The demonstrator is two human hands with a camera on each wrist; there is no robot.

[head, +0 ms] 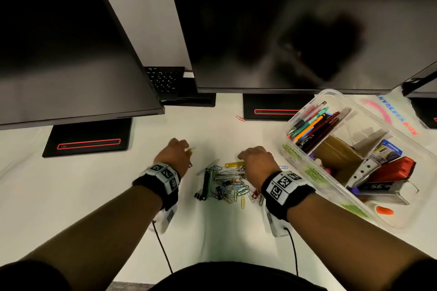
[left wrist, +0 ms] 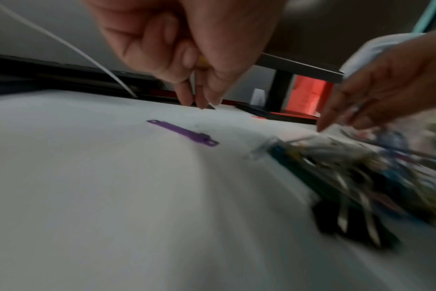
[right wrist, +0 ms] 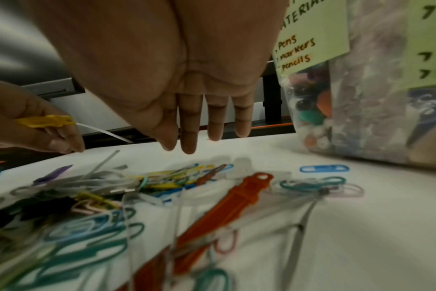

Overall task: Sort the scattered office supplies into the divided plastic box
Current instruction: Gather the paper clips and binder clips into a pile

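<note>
A mixed pile of coloured paper clips, black binder clips and plastic fastener strips (head: 227, 184) lies on the white desk between my hands. My left hand (head: 186, 149) is left of the pile and pinches a yellow plastic fastener (right wrist: 47, 121) with a thin white strip trailing from it. A purple fastener bar (left wrist: 182, 132) lies flat on the desk below that hand. My right hand (right wrist: 199, 141) hovers over the far side of the pile with straight fingers, holding nothing. The divided clear plastic box (head: 307, 156) stands on the right, with pens, a red stapler and other supplies inside.
Two dark monitors (head: 283, 30) overhang the far desk on black stands with red stripes (head: 88, 143). A lone red paper clip (head: 240, 118) lies beyond the pile. An orange fastener (right wrist: 227, 212) and a blue paper clip (right wrist: 324, 169) lie near the box, which carries green labels (right wrist: 309, 39).
</note>
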